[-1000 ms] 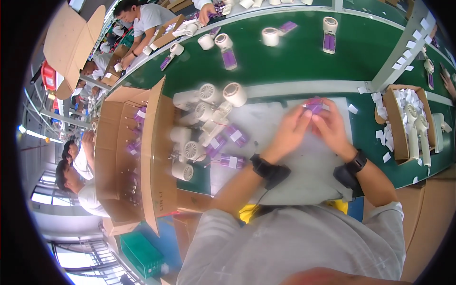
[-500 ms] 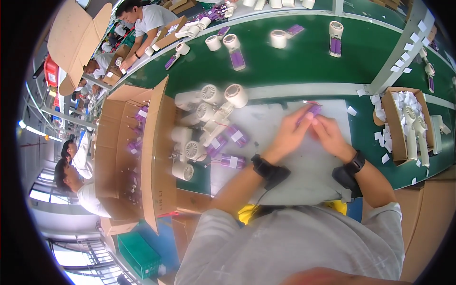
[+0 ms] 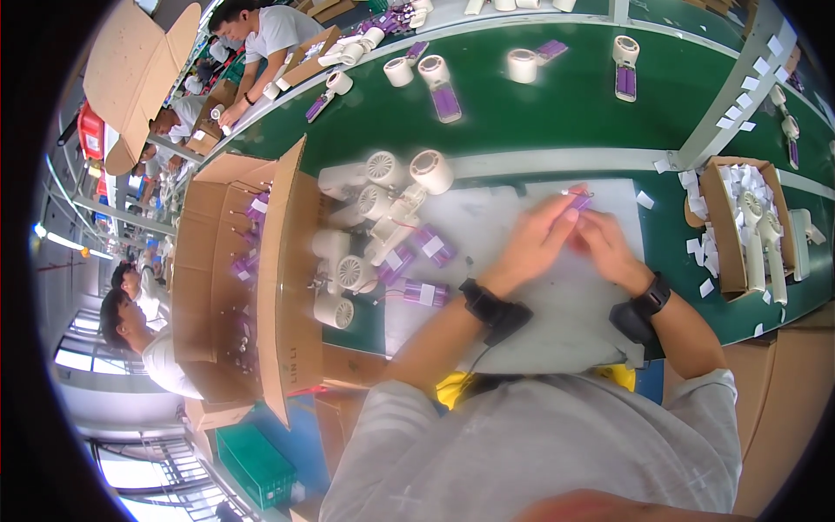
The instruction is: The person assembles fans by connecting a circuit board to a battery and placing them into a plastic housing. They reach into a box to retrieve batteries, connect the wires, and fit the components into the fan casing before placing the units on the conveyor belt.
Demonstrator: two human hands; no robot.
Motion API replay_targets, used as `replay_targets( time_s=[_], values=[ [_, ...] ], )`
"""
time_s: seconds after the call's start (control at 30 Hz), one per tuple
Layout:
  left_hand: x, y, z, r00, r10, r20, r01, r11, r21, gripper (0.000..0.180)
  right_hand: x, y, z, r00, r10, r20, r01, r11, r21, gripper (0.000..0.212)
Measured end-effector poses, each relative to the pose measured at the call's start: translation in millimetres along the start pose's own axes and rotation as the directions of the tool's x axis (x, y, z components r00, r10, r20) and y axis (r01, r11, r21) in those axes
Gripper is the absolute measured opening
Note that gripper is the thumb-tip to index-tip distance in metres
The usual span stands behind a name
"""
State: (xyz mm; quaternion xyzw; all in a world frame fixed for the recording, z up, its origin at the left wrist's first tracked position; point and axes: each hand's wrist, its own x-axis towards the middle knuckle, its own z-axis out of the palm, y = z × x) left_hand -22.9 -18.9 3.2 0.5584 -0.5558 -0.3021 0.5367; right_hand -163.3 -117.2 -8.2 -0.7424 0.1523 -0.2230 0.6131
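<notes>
Over the pale mat (image 3: 513,326), my left hand (image 3: 532,242) and my right hand (image 3: 611,250) meet around a small purple battery pack (image 3: 580,201) with thin wires at its far end. Fingers of both hands are closed on it and cover most of it. To their left lie several more purple battery packs (image 3: 426,294) with white labels and wires. Beyond these is a heap of white handheld fan bodies (image 3: 355,274), some with round grilles showing. Each wrist wears a black strap with a dark block.
An open cardboard box (image 3: 291,287) with purple packs inside stands at the left. On the right, a smaller box (image 3: 731,261) holds white paper pieces and fan parts. White fans with purple packs (image 3: 444,100) lie on the green belt (image 3: 348,130) behind a metal rail. Other people work at the far left.
The fans on the green belt have shifted to the right. My hands stay in nearly the same place around the battery pack, with small finger movements.
</notes>
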Motion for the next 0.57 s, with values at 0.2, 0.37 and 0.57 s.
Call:
replay_targets(
  time_s=[0.2,0.37,0.57],
  values=[
    [0,-1,2,0.995,0.092,-0.037,-0.086,0.987,0.136,0.04,-1,3,0,1.0,0.019,0.002,-0.019,0.998,0.058,0.032],
    [0,3,0,1.0,0.016,-0.006,-0.015,0.996,0.082,0.04,-2,8,-5,0.999,0.042,0.032,-0.044,0.995,0.091,0.033],
    [-1,1,0,0.993,-0.106,0.046,0.108,0.993,-0.053,0.043,-3,12,-6,0.998,0.031,0.047,-0.036,0.994,0.106,0.035]
  ],
)
